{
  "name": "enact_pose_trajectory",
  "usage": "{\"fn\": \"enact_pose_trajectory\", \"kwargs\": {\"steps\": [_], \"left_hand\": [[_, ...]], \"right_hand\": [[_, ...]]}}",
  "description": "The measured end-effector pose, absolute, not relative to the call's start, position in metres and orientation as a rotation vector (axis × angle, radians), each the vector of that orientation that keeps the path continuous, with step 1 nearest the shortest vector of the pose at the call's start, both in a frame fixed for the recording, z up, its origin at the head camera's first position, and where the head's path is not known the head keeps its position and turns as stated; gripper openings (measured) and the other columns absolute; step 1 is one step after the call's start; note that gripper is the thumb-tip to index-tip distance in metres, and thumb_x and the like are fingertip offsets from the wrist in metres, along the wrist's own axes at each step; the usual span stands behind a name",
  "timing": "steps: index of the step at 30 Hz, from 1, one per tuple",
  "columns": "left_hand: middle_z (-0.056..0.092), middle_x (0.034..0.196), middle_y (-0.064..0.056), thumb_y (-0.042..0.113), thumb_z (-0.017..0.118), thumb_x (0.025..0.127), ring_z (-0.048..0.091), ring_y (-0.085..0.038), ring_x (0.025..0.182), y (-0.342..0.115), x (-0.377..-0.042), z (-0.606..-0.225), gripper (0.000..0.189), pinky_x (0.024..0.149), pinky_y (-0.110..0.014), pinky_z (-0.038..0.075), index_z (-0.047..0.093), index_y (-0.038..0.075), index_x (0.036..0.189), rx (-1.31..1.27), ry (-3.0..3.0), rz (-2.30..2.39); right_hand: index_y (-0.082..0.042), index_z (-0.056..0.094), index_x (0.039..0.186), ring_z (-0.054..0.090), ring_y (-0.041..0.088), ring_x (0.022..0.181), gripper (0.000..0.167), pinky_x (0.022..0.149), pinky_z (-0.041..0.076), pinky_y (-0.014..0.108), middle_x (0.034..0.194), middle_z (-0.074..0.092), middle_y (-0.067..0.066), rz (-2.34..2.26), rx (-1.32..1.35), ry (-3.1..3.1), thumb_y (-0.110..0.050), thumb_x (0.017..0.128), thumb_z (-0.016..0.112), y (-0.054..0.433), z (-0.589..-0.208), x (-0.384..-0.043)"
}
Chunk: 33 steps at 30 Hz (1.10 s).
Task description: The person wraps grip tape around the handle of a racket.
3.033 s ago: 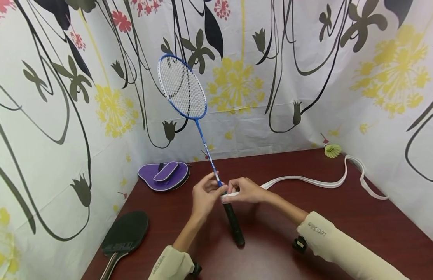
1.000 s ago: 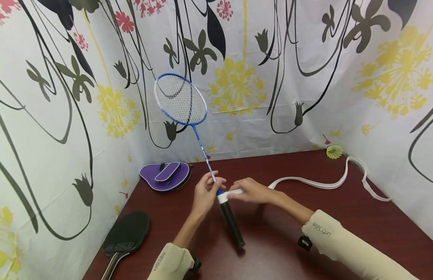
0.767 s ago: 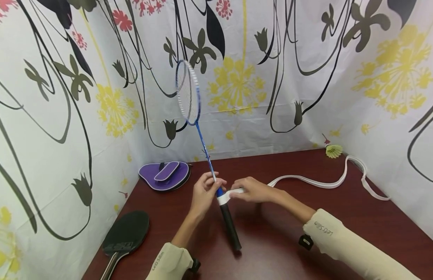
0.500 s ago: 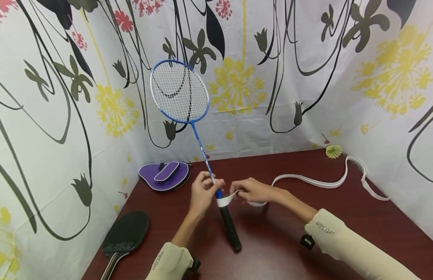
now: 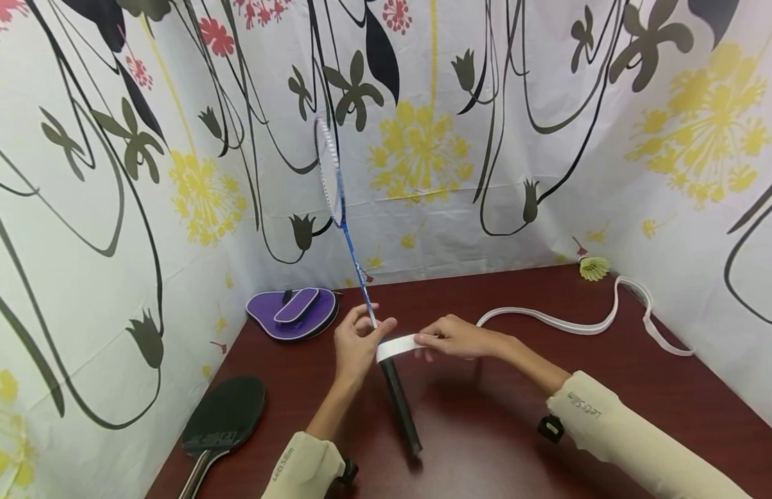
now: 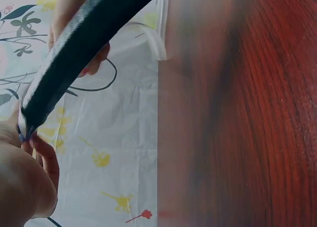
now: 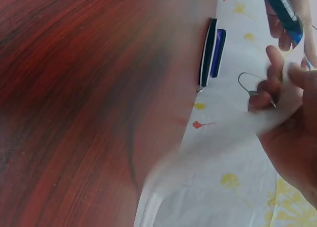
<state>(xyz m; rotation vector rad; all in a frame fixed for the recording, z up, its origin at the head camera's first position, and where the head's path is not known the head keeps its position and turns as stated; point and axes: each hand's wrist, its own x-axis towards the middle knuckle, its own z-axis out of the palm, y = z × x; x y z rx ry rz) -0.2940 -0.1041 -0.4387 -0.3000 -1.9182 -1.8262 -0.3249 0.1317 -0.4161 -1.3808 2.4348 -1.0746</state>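
Observation:
A blue and white badminton racket [image 5: 356, 267] leans with its head up and away, its frame nearly edge-on in the head view. My left hand [image 5: 357, 343] pinches the shaft just above the black handle [image 5: 400, 409]. White grip tape [image 5: 400, 346] goes around the top of that handle. To the right, my right hand [image 5: 457, 337] pinches the tape between thumb and fingers and holds a short stretch of it taut. In the right wrist view, the tape [image 7: 218, 142] trails blurred from the hand [image 7: 292, 128] toward the table. The handle [image 6: 74, 53] crosses the left wrist view.
The tape's long tail [image 5: 573, 327] curls over the dark red table [image 5: 511, 423] to the right. A yellow shuttlecock [image 5: 593, 268] lies at the back right, a purple paddle case [image 5: 295, 315] at the back left. A black table tennis bat [image 5: 226, 416] is at the left edge.
The racket has turned back and forth about its shaft, from face-on to nearly edge-on. My right hand let the tape go slack, then drew it straight again; the handle end shifted slightly left.

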Motion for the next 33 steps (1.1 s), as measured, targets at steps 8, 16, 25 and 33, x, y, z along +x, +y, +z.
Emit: {"fn": "enact_pose_trajectory", "kwargs": {"steps": [8,16,25,33], "left_hand": [[0.069,0.071,-0.01,0.016,0.073,0.099,0.065,-0.02,0.067,-0.103,-0.297,-0.439,0.019,0.063,-0.02,0.046,0.07,0.007,0.116,-0.302,-1.882,-1.852],[0.067,0.066,-0.006,0.024,0.074,0.098,0.062,-0.015,0.057,-0.101,-0.295,-0.44,0.024,0.05,-0.019,0.038,0.068,0.008,0.114,-0.29,-1.853,-1.894],[0.068,0.067,-0.008,0.025,0.077,0.096,0.065,-0.017,0.06,-0.098,-0.293,-0.439,0.028,0.051,-0.02,0.04,0.062,0.008,0.112,-0.301,-1.85,-1.921],[0.068,0.068,-0.012,0.026,0.076,0.097,0.064,-0.015,0.057,-0.1,-0.295,-0.44,0.026,0.048,-0.02,0.033,0.063,0.01,0.113,-0.322,-1.864,-1.905]], "right_hand": [[-0.013,0.068,0.122,0.062,0.017,0.078,0.026,0.071,0.05,0.026,0.097,0.073,0.006,-1.103,-1.438,2.369,-0.003,0.109,0.046,0.137,-0.42,-0.326],[-0.02,0.076,0.115,0.064,0.012,0.088,0.023,0.079,0.052,0.028,0.103,0.074,-0.008,-1.075,-1.29,2.375,-0.035,0.106,0.06,0.134,-0.415,-0.323],[-0.018,0.078,0.093,0.051,-0.001,0.061,0.016,0.057,0.04,0.016,0.069,0.065,-0.008,-0.978,-1.374,2.197,-0.03,0.101,0.071,0.126,-0.411,-0.324],[-0.017,0.078,0.107,0.071,0.009,0.075,0.02,0.066,0.052,0.021,0.083,0.078,-0.003,-0.971,-1.286,2.13,-0.021,0.089,0.085,0.139,-0.396,-0.326]]}}
